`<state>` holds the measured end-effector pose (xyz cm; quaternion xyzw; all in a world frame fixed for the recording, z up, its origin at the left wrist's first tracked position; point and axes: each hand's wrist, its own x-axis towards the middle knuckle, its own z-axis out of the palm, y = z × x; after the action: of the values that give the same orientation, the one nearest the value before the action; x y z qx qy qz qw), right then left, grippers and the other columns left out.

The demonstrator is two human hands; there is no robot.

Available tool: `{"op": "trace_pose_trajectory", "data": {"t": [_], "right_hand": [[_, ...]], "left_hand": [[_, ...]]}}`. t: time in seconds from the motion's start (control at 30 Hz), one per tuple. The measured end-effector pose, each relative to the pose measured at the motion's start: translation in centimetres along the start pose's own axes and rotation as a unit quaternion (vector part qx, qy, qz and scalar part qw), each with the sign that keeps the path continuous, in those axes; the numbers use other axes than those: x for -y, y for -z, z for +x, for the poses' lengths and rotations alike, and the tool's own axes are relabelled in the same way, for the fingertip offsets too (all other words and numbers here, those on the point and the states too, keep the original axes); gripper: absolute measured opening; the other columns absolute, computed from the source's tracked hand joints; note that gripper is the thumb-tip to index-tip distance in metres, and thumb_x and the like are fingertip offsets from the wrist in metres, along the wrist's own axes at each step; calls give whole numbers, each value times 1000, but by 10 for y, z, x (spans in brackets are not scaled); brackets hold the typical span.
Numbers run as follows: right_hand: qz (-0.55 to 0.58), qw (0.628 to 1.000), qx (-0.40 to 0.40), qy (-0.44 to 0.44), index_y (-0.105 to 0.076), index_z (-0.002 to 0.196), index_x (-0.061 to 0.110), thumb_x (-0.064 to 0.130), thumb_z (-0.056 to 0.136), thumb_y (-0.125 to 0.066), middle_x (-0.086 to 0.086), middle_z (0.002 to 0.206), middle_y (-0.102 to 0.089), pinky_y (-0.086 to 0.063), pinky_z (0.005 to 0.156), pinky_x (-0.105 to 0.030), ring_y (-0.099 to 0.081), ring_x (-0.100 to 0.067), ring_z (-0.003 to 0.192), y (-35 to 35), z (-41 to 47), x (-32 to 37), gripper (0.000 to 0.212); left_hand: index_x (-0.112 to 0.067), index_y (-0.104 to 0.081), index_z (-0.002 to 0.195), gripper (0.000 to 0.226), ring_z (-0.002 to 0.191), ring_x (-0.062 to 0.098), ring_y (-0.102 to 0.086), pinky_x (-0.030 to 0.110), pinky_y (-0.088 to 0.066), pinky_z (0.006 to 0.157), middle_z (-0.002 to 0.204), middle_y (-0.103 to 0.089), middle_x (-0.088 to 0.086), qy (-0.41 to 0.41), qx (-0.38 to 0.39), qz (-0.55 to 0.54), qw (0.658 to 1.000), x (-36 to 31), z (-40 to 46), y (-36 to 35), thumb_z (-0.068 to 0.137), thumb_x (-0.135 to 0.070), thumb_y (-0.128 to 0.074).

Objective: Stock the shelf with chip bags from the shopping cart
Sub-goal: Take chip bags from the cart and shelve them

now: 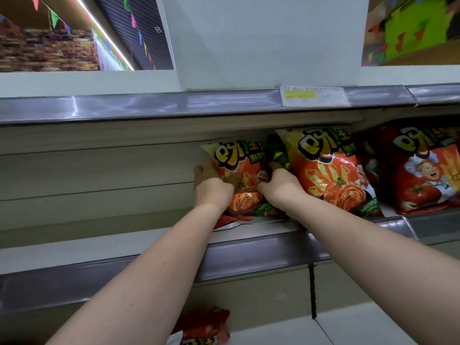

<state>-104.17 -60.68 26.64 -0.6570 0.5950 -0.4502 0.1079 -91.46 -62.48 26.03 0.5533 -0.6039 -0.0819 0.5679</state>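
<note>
Your left hand [211,181] and right hand [278,184] both grip a glossy, crinkled orange foil chip bag [240,168], fingers curled round its sides. It stands on the smooth white shelf [124,242]; at its 3 o'clock, a matching puffy bag [328,168] is just beside it.

Place: we are in a shop, probably a supermarket.
Shelving: we see tiered metal shelves [149,247] stocked with chip bags [331,170].
Label: a blurred price tag [315,95].
Overhead: coloured bunting [53,18].
</note>
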Motion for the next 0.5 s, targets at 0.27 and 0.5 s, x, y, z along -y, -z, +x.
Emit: {"op": "trace_pose_trajectory", "data": {"t": [0.27,0.5], "right_hand": [[-54,988,-41,139,-34,142,12,18,94,-51,-16,137,-41,-39,96,-32,-43,-29,124,10,-31,19,52],[24,967,51,249,-60,123,18,15,90,-52,-3,128,-59,-36,98,-25,-53,-19,118,-23,-64,67,33]], "left_hand": [[-14,-54,123,31,110,25,-54,29,-43,92,128,-56,9,48,-7,-24,999,-2,-11,40,94,-23,-56],[-21,-55,85,9,102,27,-63,27,-42,80,93,-61,4,46,-81,-46,995,23,-47,116,92,-17,-58]]}}
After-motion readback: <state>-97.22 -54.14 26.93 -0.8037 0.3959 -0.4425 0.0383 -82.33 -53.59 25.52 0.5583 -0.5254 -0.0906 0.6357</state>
